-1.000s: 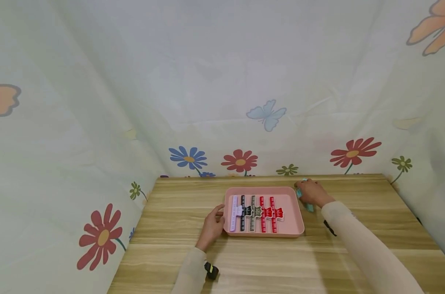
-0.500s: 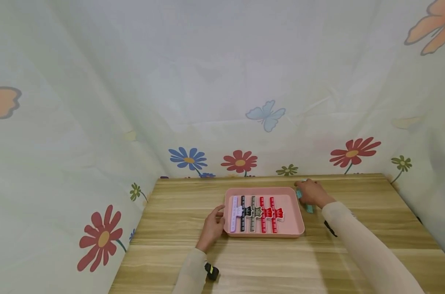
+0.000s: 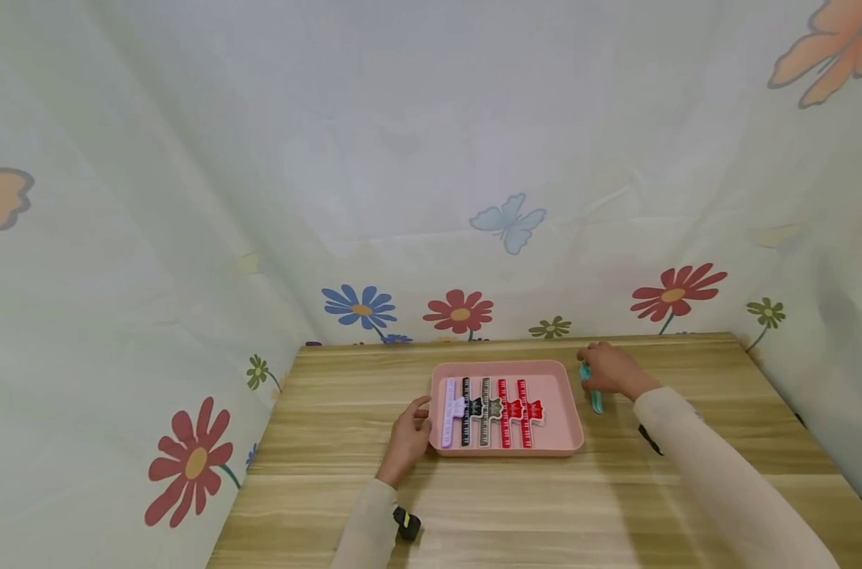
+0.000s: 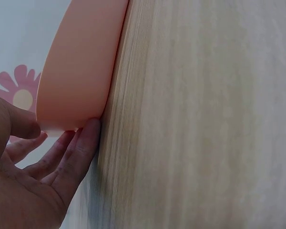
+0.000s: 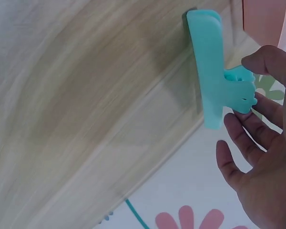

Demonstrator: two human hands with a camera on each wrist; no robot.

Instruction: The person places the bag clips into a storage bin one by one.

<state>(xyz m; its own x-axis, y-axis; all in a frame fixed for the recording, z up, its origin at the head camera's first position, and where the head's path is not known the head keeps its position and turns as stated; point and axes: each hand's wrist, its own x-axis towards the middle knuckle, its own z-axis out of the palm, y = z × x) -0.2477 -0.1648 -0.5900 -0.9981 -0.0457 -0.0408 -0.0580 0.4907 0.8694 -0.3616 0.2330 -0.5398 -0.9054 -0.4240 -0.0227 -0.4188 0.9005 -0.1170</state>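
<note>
My right hand [image 3: 611, 370] is just right of the pink tray [image 3: 560, 407], pinching the handle of a teal bag clip [image 5: 210, 71] between thumb and fingers. The long bar of the clip stands against or close over the wooden table; contact is unclear. At the tray's left side, my left hand [image 3: 408, 441] holds its edge, thumb at the rim and fingertips along the outer wall. Side by side in the tray lie a lilac clip [image 3: 448, 431], a black clip [image 3: 465, 433], a grey clip [image 3: 484, 433] and two red clips [image 3: 525, 436], handles pointing right.
A wood-grain table [image 3: 516, 506] carries the tray near its back edge. Behind it and at both sides hangs a pale sheet [image 3: 402, 197] printed with flowers and butterflies. Bare tray floor shows right of the red clips.
My right hand has shifted slightly to the right of the tray with the teal clip, which shows more of itself and sits at a different tilt. The left hand stays at the tray.
</note>
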